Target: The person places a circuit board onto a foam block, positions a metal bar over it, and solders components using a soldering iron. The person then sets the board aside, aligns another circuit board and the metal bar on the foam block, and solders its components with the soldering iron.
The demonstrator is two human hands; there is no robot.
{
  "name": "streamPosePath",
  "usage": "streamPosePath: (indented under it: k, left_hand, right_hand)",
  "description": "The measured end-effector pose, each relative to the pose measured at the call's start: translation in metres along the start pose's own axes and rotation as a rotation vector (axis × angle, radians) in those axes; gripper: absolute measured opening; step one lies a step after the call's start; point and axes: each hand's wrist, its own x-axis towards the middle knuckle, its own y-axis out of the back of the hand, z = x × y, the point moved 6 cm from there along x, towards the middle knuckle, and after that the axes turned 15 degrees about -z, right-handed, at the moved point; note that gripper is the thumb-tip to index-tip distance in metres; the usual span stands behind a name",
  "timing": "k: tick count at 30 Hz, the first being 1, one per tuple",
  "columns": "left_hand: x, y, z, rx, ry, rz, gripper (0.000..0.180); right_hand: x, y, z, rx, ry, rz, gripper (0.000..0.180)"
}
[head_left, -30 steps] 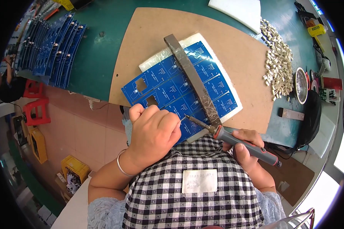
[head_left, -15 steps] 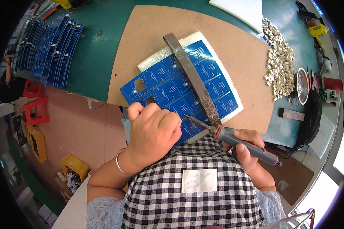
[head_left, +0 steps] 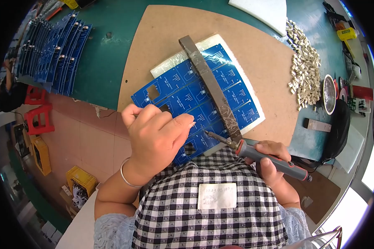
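Note:
A blue circuit board panel point(head_left: 176, 87) lies on a white foam pad point(head_left: 253, 112), with a dark metal bar point(head_left: 212, 85) lying slantwise across it. My right hand point(head_left: 272, 159) is closed round the grey handle of a soldering iron point(head_left: 259, 154), whose tip points left and sits at the board's near part. Over the board's near left part is my left hand point(head_left: 158, 130), thumb and forefinger pinched together; what they hold, if anything, is too small to make out. Its wrist and fingers hide part of the panel.
Beneath the pad is a brown board point(head_left: 153, 37) on the green table point(head_left: 108, 58). Several blue boards point(head_left: 58, 54) stand in a row at the left. A heap of small metal parts point(head_left: 305, 68) and a metal bowl point(head_left: 328, 94) are at the right. Red stools point(head_left: 39, 120) stand below.
My left hand has drawn back to the left and slightly down, away from the iron's tip. The soldering iron has shifted a little right and down.

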Motion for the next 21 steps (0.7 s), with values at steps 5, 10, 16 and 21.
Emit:
streamPosePath:
  k: [5,10,16,21]
  left_hand:
    - [-0.001,-0.007,0.002,-0.191,0.054,-0.002,0.017]
    - [-0.001,-0.016,0.009,-0.136,-0.013,-0.044,0.021]
    - [0.004,-0.018,0.011,-0.079,-0.02,-0.042,0.021]
    - [0.008,-0.018,0.011,-0.057,-0.023,-0.044,0.02]
  right_hand:
    - [-0.002,-0.002,0.002,0.043,0.034,0.108,0.029]
    - [0.003,-0.003,0.001,0.095,0.078,0.092,0.03]
    - [0.005,-0.004,0.001,0.052,-0.015,0.07,0.029]
    - [0.006,-0.004,0.004,0.088,-0.048,0.092,0.029]
